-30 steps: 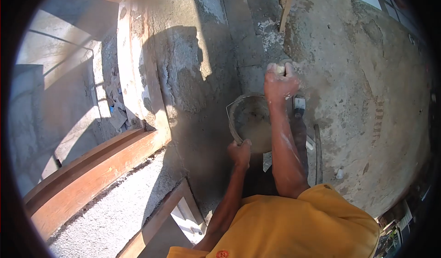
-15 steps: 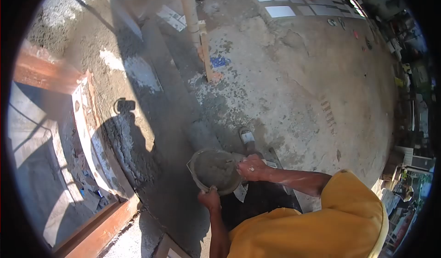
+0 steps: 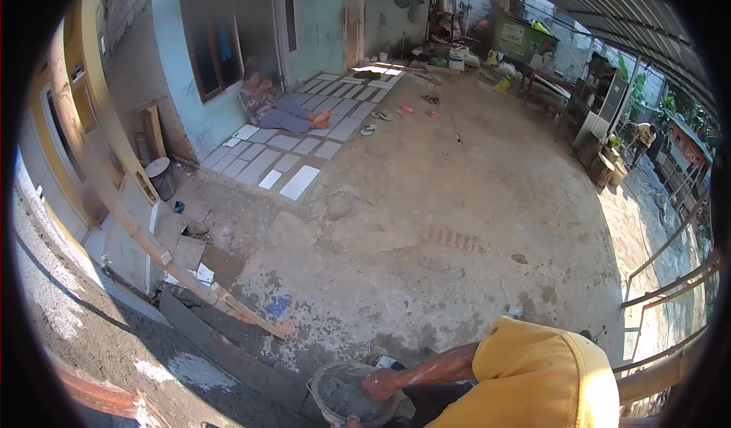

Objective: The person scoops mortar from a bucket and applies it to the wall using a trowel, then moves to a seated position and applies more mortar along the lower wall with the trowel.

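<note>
A round bucket (image 3: 314,392) of wet grey mortar (image 3: 344,394) is at the bottom centre of the head view. My right hand (image 3: 379,385) is over its right side, with closed fingers at the mortar; anything inside them is hidden. Only a small part of my left hand (image 3: 354,422) shows, at the bucket's near rim by the frame's lower edge. Its fingers are mostly cut off.
A person (image 3: 266,104) sits on the tiled floor (image 3: 263,158) by a light-blue wall. Another person (image 3: 643,137) stands far right. A bamboo pole (image 3: 126,218) slants across the left. Sandals (image 3: 368,130) lie on the concrete floor (image 3: 426,199). Wooden rails (image 3: 670,291) stand at right.
The view has swung up and to the right, bringing the yard and people into sight. My right hand has come down from in front of the wall side to the bucket.
</note>
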Demonstrator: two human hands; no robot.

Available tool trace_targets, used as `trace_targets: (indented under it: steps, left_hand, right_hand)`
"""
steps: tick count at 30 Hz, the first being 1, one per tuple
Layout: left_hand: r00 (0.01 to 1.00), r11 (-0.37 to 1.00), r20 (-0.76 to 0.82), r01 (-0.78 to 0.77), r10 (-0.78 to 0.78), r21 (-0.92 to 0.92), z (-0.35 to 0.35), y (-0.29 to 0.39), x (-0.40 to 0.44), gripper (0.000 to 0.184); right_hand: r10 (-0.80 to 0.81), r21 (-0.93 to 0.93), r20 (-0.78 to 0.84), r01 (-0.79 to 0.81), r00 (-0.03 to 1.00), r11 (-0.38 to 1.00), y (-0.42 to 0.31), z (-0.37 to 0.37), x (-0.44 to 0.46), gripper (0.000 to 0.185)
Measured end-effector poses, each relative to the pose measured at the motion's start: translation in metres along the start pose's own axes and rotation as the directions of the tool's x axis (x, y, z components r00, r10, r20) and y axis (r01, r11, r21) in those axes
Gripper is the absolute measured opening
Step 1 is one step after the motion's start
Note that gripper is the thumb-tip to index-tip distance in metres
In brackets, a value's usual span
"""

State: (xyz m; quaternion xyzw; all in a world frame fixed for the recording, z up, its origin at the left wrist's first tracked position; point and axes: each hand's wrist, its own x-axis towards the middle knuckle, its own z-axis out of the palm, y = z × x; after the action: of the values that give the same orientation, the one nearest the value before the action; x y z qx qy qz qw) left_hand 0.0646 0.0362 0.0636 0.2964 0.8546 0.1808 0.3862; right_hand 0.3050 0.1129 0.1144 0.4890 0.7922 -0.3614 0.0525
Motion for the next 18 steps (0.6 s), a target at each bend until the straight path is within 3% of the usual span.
trace_targets:
  steps: [1,4,6,7,9,10,12,14,17,18]
  left_hand:
    - [0.999,0.999,0.042,0.021,-0.02,-0.026,0.001,-0.004,0.003,0.056]
    - [0.98,0.988,0.132,-0.143,0.149,-0.055,-0.014,0.013,-0.002,0.056]
    - [0.972,0.869,-0.037,-0.222,0.23,-0.443,-0.035,0.054,-0.055,0.027]
    - [0.98,0.856,-0.008,-0.178,0.199,-0.485,-0.044,0.069,-0.066,0.027]
    - [0.99,0.863,0.024,-0.109,0.138,-0.493,-0.051,0.065,-0.071,0.028]
    - [0.993,0.883,0.033,-0.089,0.117,-0.462,-0.046,0.058,-0.064,0.028]
    - [0.992,0.819,0.037,-0.082,0.124,-0.568,-0.045,0.048,-0.062,0.022]
    - [0.998,0.788,0.058,0.016,0.025,-0.615,-0.055,0.055,-0.074,0.016]
    - [0.998,0.857,-0.006,0.053,-0.065,-0.513,-0.061,0.043,-0.081,0.011]
    - [0.993,0.857,-0.019,0.091,-0.117,-0.507,-0.057,0.028,-0.076,0.016]
  right_hand:
    - [0.079,0.083,0.12,-0.09,0.99,0.992,-0.004,0.005,-0.005,0.031]
    - [0.152,0.265,0.178,-0.196,0.972,0.944,0.028,0.017,-0.011,0.037]
    - [0.002,0.228,0.18,-0.044,0.984,0.973,0.02,0.028,-0.016,0.04]
    - [-0.138,0.129,0.138,0.12,0.981,0.984,0.009,-0.002,-0.031,0.04]
    - [0.112,0.332,0.174,-0.166,0.978,0.929,-0.03,-0.043,-0.051,0.038]
    - [0.12,0.394,0.155,-0.173,0.981,0.903,-0.032,-0.041,-0.046,0.037]
    - [0.148,0.519,0.135,-0.197,0.98,0.832,-0.04,-0.029,-0.038,0.035]
    - [0.181,0.693,0.377,-0.406,0.908,0.596,-0.063,-0.053,-0.034,0.032]
    - [0.015,0.89,0.373,-0.362,0.928,0.276,-0.074,-0.059,-0.022,0.021]
    - [0.02,0.898,0.378,-0.371,0.926,0.235,-0.08,-0.063,-0.012,0.015]
